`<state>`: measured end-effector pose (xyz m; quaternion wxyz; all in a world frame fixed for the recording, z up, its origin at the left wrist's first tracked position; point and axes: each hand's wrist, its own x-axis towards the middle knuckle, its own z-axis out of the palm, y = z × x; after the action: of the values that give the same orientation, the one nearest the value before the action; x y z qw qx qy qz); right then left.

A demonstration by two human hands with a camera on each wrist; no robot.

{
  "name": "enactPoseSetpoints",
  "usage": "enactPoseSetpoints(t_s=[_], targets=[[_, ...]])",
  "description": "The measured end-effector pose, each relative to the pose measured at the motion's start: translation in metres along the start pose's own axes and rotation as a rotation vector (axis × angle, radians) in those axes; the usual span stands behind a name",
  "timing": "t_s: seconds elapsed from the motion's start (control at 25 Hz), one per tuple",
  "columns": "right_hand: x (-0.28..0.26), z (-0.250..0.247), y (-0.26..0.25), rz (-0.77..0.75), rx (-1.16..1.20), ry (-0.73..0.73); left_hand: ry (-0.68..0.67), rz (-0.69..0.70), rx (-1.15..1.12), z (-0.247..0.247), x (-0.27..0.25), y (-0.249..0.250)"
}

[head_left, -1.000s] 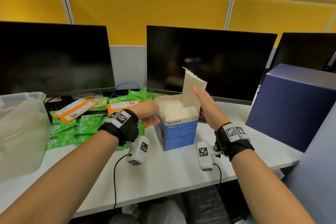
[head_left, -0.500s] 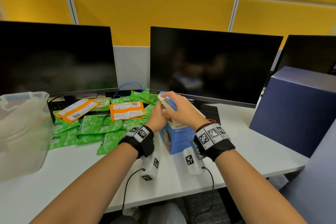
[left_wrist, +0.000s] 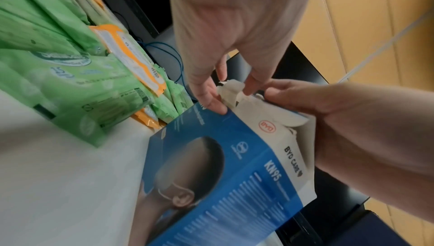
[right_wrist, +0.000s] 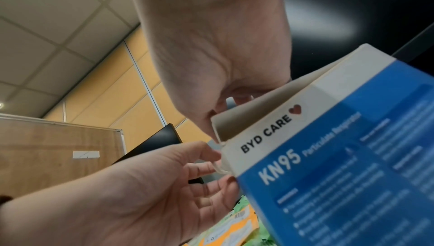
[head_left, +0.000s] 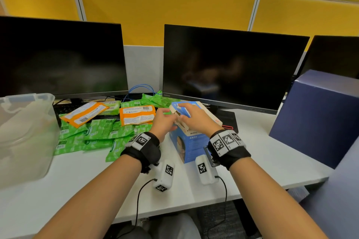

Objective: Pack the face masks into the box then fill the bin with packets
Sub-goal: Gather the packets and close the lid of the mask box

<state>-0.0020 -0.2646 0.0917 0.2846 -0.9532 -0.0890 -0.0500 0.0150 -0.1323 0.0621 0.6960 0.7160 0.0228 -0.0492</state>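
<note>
At a white office desk (head_left: 262,153), a person closes a blue-and-white cardboard face-mask box (head_left: 191,145) printed KN95, which stands upright between their two forearms, just in front of the right-hand dark monitor (head_left: 233,68). The right hand (head_left: 196,120) lies over the top of the box with fingers bent down onto the white lid flap (right_wrist: 270,105), apparently pressing it toward the opening; the flap is not fully seated, and a gap shows under it in the right wrist view. The left hand (head_left: 163,124) works at the box's near-left top corner, thumb and fingertips pinching a small crumpled white side tab (left_wrist: 231,90), seemingly to tuck it in so the lid can shut over it. No masks can be seen from here; whatever is inside is hidden by the flaps.

The packing stage looks close to done, with the box still unsealed. The second stage has not begun: a spread of green plastic wipe packets (head_left: 101,132) and two orange-and-white packets (head_left: 137,114) lies flat on the desk to the left of the box, within easy reach of the left hand. Further left, at the desk's edge, stands the clear plastic storage bin (head_left: 48,122), set beside the heap for quick loading. A large navy-blue box (head_left: 318,114) sits at the right, well apart.
</note>
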Motion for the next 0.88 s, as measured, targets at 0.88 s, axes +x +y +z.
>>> enactPoseSetpoints(t_s=[0.88], targets=[[0.013,0.0,-0.005,-0.072,-0.114,-0.018,-0.002,0.085,0.131,0.002,0.004,-0.004]])
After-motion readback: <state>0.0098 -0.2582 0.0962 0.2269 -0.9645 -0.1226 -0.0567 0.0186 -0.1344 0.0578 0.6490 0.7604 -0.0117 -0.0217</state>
